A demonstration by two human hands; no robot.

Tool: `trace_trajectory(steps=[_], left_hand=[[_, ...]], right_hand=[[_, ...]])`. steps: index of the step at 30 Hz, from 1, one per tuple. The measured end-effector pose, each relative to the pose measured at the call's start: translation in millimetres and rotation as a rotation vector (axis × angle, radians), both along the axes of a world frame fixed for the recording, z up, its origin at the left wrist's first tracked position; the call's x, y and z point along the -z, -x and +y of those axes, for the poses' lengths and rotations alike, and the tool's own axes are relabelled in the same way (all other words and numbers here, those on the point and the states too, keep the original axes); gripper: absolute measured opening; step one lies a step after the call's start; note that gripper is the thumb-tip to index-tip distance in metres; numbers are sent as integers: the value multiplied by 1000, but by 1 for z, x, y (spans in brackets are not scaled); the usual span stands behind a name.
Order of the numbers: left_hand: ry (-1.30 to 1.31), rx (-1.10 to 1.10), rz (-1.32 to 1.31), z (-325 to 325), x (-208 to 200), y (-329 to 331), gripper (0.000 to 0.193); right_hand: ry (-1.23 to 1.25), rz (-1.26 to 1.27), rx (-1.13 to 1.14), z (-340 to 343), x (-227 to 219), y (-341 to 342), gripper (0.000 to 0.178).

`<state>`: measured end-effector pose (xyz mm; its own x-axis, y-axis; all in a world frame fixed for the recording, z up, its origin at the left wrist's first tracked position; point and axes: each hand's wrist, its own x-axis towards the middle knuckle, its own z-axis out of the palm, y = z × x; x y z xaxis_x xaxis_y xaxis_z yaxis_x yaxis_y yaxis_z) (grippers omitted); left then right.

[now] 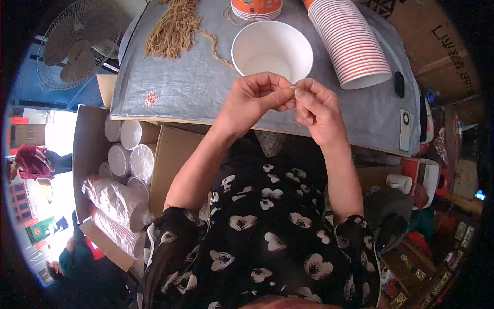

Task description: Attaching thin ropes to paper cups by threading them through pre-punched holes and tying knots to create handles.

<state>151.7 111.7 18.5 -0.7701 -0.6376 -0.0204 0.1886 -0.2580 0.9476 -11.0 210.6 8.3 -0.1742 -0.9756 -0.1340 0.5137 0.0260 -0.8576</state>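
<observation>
My left hand [261, 99] and my right hand [318, 108] meet at the near rim of a white paper bucket [272, 49]. Thumb and fingers of both are pinched together on a thin piece of twine [293, 87], mostly hidden by the fingertips. A short loose end hangs below my right hand. The bucket stands with its open top toward me and nothing visible inside. From a bundle of brown twine [174, 28] at the far left of the table, a strand trails to the bucket's left side.
A long stack of nested paper buckets [350, 44] lies at the right, with an orange bucket [256, 9] behind. A black object [399, 84] and a phone-like white object [405, 126] lie near the right edge. Left of me, a carton [170, 149] holds several wrapped bucket stacks. A fan [80, 49] stands beyond.
</observation>
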Motion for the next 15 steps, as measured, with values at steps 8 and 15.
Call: trace_trajectory(steps=[8, 15], left_hand=[[10, 2, -35, 1, -3, 0, 13], [4, -2, -18, 1, 0, 0, 13]], right_hand=[[36, -19, -15, 2, 4, 4, 15], [52, 99, 10, 0, 0, 0, 15]])
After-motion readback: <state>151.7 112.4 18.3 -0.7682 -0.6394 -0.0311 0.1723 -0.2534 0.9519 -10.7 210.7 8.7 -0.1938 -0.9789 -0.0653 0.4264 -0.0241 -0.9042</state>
